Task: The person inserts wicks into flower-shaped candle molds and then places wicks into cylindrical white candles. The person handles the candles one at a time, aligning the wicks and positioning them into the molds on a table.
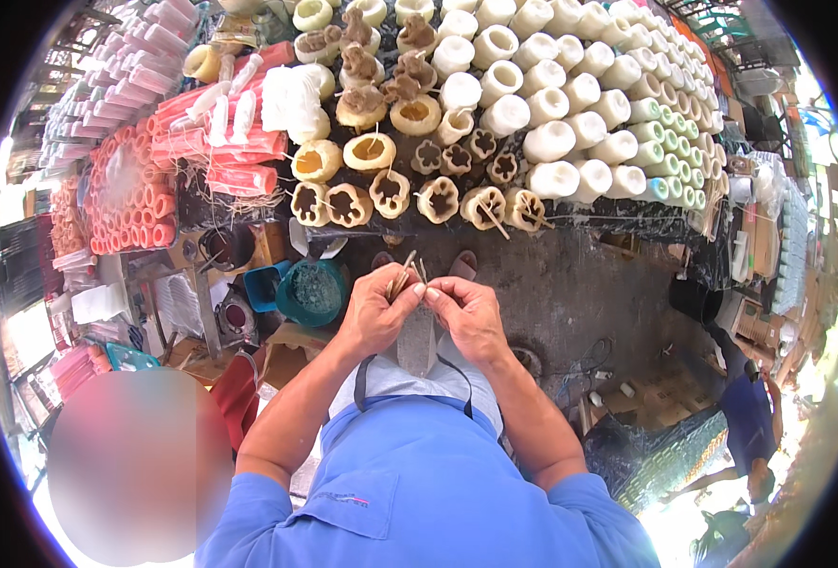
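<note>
In front of my waist, my left hand (378, 308) is closed around several thin brown sticks (402, 275), whose tips rise above the fingers. My right hand (468, 318) pinches a thin stick (422, 272) between thumb and forefinger, its fingertips meeting the left thumb. Beyond the hands, flower-shaped hollow wax shells (348, 203) line the table's near edge. Sticks lie across the mouths of two of them, such as the right-hand shell (526, 210). Rounder hollow wax cups (370, 150) stand behind.
Rows of white wax cylinders (552, 140) fill the table's right half; pink tubes (121, 199) and red-pink wrapped bundles (241, 175) crowd the left. Below stand a teal bucket (313, 292) and a blue container (262, 287). Another person (750, 421) is at the far right.
</note>
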`<state>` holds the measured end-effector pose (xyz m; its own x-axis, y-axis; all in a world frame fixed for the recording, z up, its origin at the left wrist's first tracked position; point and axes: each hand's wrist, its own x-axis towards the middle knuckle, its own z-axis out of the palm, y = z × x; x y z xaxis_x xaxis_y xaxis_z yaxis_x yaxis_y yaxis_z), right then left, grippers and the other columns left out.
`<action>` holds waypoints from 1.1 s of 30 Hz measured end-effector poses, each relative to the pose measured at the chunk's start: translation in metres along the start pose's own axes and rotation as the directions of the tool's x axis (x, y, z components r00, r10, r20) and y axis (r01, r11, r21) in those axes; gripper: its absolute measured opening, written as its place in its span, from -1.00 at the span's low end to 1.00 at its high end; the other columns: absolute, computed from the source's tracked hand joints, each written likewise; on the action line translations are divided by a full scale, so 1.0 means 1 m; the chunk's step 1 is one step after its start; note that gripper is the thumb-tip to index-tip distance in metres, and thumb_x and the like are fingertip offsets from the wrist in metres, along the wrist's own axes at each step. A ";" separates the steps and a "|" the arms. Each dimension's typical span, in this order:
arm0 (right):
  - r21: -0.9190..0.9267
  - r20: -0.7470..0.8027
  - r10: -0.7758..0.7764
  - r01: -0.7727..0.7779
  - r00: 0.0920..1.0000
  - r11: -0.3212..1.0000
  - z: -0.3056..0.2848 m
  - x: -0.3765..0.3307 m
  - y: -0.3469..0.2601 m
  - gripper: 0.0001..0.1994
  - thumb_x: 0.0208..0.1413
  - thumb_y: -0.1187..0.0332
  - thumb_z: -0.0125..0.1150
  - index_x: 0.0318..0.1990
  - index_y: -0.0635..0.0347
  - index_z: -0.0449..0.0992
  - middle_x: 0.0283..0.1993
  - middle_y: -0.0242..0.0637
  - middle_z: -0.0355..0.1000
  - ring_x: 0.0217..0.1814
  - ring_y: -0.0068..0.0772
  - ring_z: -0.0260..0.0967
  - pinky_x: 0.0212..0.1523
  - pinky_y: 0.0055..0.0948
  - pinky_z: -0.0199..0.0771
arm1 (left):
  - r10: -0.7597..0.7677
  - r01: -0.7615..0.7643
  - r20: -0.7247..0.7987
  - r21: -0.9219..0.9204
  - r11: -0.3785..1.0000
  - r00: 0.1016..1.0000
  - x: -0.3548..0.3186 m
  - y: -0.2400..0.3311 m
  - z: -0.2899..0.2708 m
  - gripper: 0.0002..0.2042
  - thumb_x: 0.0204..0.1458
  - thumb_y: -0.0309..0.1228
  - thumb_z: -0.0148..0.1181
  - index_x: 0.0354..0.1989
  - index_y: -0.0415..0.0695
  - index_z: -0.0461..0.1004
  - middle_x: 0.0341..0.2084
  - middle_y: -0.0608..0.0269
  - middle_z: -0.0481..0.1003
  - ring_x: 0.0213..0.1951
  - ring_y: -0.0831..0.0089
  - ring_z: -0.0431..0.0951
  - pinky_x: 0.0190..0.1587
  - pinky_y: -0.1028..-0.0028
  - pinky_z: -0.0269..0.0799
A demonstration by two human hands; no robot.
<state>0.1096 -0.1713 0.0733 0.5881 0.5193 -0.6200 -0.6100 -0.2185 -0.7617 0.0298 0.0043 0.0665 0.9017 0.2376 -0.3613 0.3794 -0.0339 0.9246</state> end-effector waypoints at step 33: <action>-0.774 -0.291 -0.566 0.157 0.772 0.613 -0.018 0.068 0.003 -0.89 0.23 0.38 0.34 -0.24 0.21 0.72 -0.25 -0.10 0.58 -0.25 0.13 0.61 -0.19 -0.02 0.60 | 0.330 -0.409 0.282 0.806 0.428 0.901 0.145 -0.020 -0.028 -0.84 0.15 -0.49 0.23 -0.15 -0.11 0.68 -0.11 0.11 0.58 -0.18 0.04 0.70 -0.14 0.12 0.63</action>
<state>0.1574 -0.1518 0.0254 0.9533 0.2840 -0.1025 0.1298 -0.6919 -0.7102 0.1470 0.0667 -0.0012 0.9960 -0.0710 -0.0546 -0.0393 -0.8943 0.4458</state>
